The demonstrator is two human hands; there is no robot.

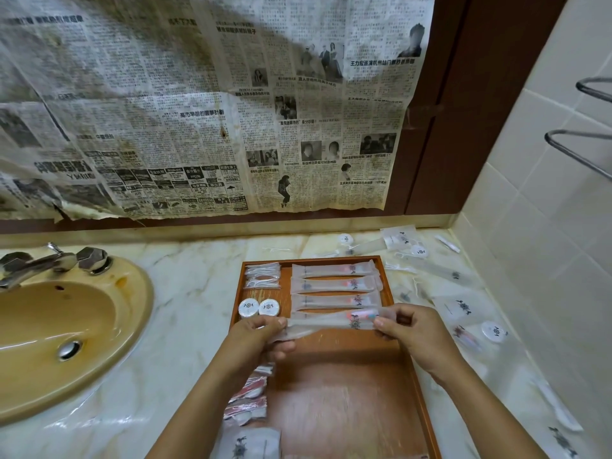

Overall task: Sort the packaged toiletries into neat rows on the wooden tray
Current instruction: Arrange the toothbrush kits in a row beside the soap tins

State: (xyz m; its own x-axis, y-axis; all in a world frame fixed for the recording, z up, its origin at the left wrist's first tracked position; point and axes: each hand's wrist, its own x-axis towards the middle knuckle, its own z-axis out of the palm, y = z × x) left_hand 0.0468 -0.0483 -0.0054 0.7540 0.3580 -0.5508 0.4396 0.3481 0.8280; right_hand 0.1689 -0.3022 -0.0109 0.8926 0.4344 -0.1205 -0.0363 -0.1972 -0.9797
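A wooden tray (344, 385) lies on the marble counter. At its far end lie three long frosted toothbrush packets (334, 284) in a row, with a fourth partly hidden behind my hands. I hold another long packet (331, 321) level just above the tray: my left hand (255, 339) pinches its left end and my right hand (410, 332) pinches its right end. Small clear packets (262, 276) sit in the tray's far left corner, and two round white tubs (258, 308) stand below them. More small packets (246, 397) lie along the tray's left side under my left forearm.
Loose packets and round tubs (463, 306) are scattered on the counter to the right of the tray, up to the tiled wall. A yellowed sink (66, 326) with a metal tap (39, 263) is at left. Newspaper covers the mirror behind.
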